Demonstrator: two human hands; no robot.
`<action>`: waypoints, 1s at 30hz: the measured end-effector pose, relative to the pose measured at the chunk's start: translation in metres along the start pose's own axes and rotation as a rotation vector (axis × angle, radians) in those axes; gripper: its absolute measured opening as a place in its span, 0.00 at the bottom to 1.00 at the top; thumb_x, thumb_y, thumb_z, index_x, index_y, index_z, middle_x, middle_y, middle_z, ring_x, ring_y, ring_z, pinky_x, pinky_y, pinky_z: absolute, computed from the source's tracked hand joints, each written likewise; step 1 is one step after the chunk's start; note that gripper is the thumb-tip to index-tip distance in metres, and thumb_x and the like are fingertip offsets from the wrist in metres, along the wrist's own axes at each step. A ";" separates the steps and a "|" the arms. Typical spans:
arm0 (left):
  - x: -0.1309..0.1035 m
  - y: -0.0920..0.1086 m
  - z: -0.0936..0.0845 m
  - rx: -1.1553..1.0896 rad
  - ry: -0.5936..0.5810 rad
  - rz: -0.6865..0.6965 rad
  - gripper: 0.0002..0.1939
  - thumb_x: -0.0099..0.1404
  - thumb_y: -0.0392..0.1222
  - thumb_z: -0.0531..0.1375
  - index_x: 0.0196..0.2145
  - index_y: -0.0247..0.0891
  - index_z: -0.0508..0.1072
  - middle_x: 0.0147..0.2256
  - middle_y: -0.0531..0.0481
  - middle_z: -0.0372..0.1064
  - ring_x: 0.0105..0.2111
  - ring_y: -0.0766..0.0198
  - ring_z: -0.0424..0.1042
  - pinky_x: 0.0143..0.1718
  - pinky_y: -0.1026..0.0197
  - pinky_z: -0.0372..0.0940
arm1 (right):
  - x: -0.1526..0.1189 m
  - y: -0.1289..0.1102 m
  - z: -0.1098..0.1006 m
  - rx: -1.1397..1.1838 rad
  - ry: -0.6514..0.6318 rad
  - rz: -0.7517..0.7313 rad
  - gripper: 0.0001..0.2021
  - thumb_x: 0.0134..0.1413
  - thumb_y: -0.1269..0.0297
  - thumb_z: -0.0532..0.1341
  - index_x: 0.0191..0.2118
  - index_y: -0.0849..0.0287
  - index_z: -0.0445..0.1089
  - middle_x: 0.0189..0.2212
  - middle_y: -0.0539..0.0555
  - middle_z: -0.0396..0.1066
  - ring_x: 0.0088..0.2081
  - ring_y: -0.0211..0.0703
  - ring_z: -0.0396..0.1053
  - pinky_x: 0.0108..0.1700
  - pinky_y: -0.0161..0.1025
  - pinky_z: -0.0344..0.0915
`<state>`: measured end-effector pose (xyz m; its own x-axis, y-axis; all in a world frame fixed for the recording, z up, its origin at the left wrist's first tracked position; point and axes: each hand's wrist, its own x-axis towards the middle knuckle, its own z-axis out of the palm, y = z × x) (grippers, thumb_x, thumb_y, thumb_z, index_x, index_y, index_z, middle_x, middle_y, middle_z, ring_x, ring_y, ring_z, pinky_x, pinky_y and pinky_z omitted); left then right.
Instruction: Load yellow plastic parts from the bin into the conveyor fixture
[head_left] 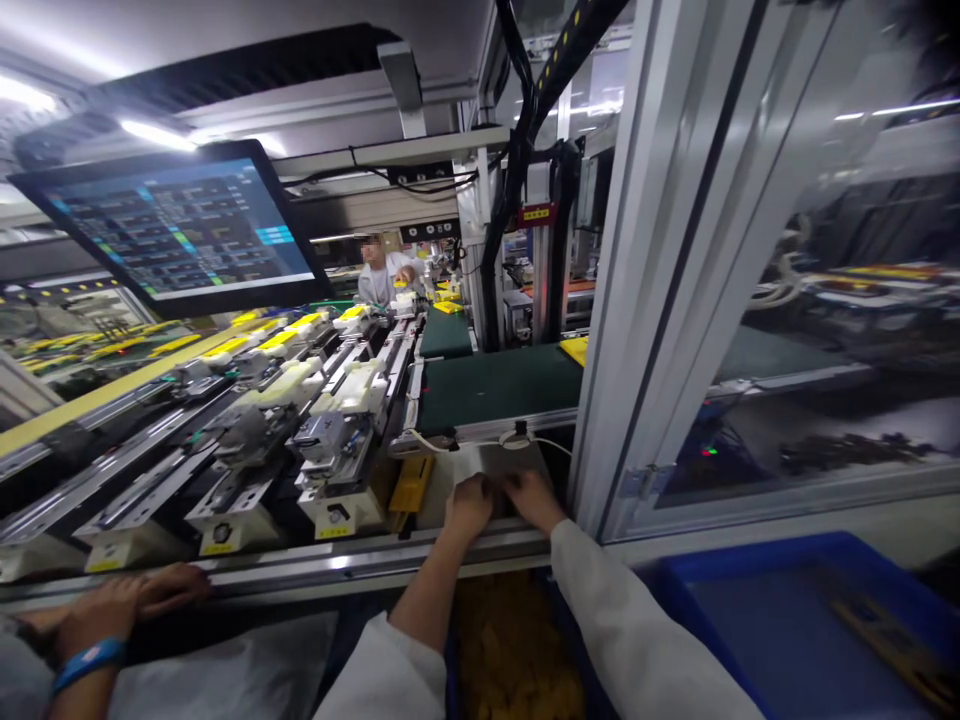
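Observation:
My left hand (469, 507) is over the grey metal plate (442, 497) at the machine's front edge, its fingers curled in a pinch. Close to its right, my right hand (534, 500) has its fingers bent together, pointing toward the left one. Whatever may be between the fingertips is dark and blurred, so I cannot make it out. A yellow plastic piece (412, 484) lies just left of my left hand. Below my forearms is a bin (452, 665) of brownish-yellow pieces.
A green conveyor belt (499, 385) runs beyond my hands. Rails with fixtures (341, 430) fill the left, under a monitor (180, 235). An aluminium post (637, 250) and a blue tray (757, 610) are at right. Another person's hands (112, 605) rest at lower left; a person (382, 275) is farther back.

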<state>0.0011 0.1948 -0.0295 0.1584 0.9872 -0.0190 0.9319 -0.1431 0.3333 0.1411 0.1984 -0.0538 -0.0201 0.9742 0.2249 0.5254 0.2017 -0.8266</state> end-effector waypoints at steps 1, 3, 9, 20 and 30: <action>0.000 0.000 0.000 0.000 -0.002 0.000 0.14 0.69 0.44 0.49 0.43 0.41 0.73 0.42 0.44 0.75 0.44 0.58 0.73 0.39 0.62 0.63 | 0.000 -0.001 0.000 -0.008 0.004 0.005 0.10 0.55 0.67 0.56 0.29 0.62 0.73 0.27 0.55 0.75 0.29 0.40 0.70 0.31 0.33 0.57; 0.000 0.000 -0.001 0.002 -0.003 0.002 0.14 0.68 0.43 0.50 0.44 0.41 0.73 0.43 0.45 0.75 0.45 0.58 0.73 0.40 0.63 0.63 | 0.000 -0.002 0.000 -0.021 0.007 0.011 0.10 0.56 0.67 0.56 0.29 0.62 0.72 0.26 0.55 0.75 0.29 0.40 0.69 0.31 0.33 0.57; 0.000 -0.001 0.000 0.007 -0.001 0.011 0.14 0.68 0.44 0.50 0.44 0.41 0.73 0.43 0.45 0.75 0.45 0.58 0.73 0.41 0.63 0.63 | 0.002 0.001 0.001 -0.069 0.002 0.021 0.09 0.56 0.67 0.57 0.31 0.62 0.73 0.28 0.55 0.76 0.30 0.39 0.70 0.32 0.33 0.58; 0.000 0.001 -0.001 0.023 -0.020 -0.010 0.15 0.67 0.45 0.50 0.44 0.42 0.73 0.43 0.44 0.75 0.45 0.58 0.73 0.39 0.63 0.64 | 0.003 0.003 0.002 -0.098 -0.012 0.035 0.08 0.57 0.68 0.57 0.31 0.59 0.73 0.32 0.57 0.77 0.34 0.42 0.72 0.36 0.34 0.61; 0.000 -0.001 0.001 0.022 -0.007 0.002 0.14 0.68 0.45 0.50 0.44 0.42 0.73 0.43 0.45 0.75 0.44 0.59 0.73 0.41 0.63 0.63 | 0.003 0.006 0.002 -0.111 -0.017 0.003 0.09 0.57 0.67 0.56 0.30 0.59 0.73 0.32 0.58 0.77 0.34 0.42 0.72 0.36 0.34 0.61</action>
<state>0.0007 0.1950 -0.0304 0.1621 0.9865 -0.0251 0.9387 -0.1463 0.3122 0.1420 0.2031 -0.0588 -0.0325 0.9765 0.2132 0.6166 0.1875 -0.7646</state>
